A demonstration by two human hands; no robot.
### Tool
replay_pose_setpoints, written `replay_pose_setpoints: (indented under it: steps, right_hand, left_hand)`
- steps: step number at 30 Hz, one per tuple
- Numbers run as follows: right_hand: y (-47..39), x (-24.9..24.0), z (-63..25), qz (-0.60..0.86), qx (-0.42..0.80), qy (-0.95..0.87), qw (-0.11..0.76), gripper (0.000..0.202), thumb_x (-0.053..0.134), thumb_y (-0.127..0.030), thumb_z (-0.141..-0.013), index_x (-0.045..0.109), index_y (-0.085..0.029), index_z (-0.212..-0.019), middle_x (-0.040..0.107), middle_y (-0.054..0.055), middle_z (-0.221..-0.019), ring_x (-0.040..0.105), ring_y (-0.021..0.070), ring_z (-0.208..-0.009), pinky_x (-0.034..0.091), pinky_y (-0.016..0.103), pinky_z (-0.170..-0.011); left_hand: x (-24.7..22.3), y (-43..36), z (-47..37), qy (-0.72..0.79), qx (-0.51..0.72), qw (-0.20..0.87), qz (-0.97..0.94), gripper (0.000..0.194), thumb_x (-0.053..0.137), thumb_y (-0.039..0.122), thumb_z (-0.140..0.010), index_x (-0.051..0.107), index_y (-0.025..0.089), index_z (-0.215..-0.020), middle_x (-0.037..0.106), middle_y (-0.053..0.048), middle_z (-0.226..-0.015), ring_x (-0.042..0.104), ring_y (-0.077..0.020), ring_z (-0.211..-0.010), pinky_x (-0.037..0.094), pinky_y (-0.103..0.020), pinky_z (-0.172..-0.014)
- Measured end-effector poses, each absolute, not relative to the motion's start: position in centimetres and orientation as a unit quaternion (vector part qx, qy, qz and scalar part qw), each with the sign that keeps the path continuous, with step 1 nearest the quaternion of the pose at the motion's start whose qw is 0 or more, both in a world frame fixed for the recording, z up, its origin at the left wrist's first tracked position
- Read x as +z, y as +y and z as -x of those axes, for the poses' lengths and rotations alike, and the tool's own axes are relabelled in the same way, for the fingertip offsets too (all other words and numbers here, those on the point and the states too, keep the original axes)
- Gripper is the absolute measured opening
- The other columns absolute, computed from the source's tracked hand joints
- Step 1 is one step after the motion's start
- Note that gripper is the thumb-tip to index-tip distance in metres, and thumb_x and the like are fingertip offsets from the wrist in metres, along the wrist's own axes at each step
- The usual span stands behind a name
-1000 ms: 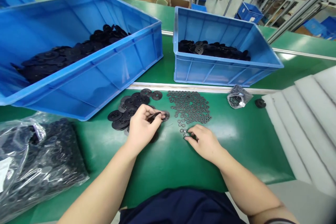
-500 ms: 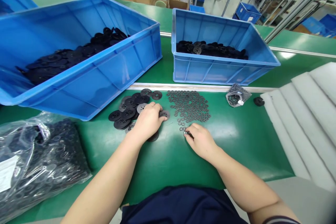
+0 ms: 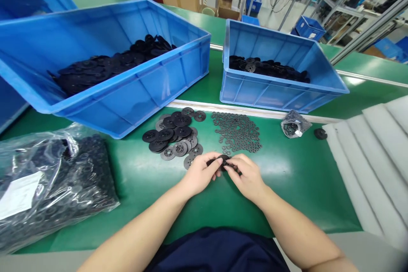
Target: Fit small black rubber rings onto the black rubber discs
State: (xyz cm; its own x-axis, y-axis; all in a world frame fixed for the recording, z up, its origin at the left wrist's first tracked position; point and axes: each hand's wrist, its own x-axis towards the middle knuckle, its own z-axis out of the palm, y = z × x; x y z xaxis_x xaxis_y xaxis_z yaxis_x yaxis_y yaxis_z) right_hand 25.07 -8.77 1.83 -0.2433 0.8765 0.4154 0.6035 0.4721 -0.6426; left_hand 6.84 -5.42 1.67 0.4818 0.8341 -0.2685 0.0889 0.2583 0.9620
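A black disc (image 3: 225, 158) was held over the green table (image 3: 229, 212). The left hand (image 3: 200, 173) pinched it between thumb and fingers; the right hand (image 3: 247, 175) had its thumb and fingertips drawn close against it, though whether they gripped a small part could not be told. Loose discs (image 3: 165, 134) lay piled to the left, small rings (image 3: 239, 129) spread just beyond, blue crates (image 3: 270, 91) behind them
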Motion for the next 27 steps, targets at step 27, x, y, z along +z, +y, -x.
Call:
replay_pose_setpoints:
  steps: [27]
  right_hand:
    - [-8.3, 0.2, -26.6, 0.587, 0.147, -0.756, 0.249, 0.014, 0.060, -0.027, -0.092, 0.067, -0.018, -0.100, 0.066, 0.008, -0.090, 0.063, 0.0185, -0.076, 0.054, 0.031, -0.072]
  left_hand:
    - [4.5, -1.7, 0.3, 0.615, 0.322, 0.288, -0.659, 0.012, 0.054, 0.027, -0.080, 0.062, 0.021, -0.088, 0.070, -0.002, -0.084, 0.065, -0.0175, -0.075, 0.049, -0.029, -0.070]
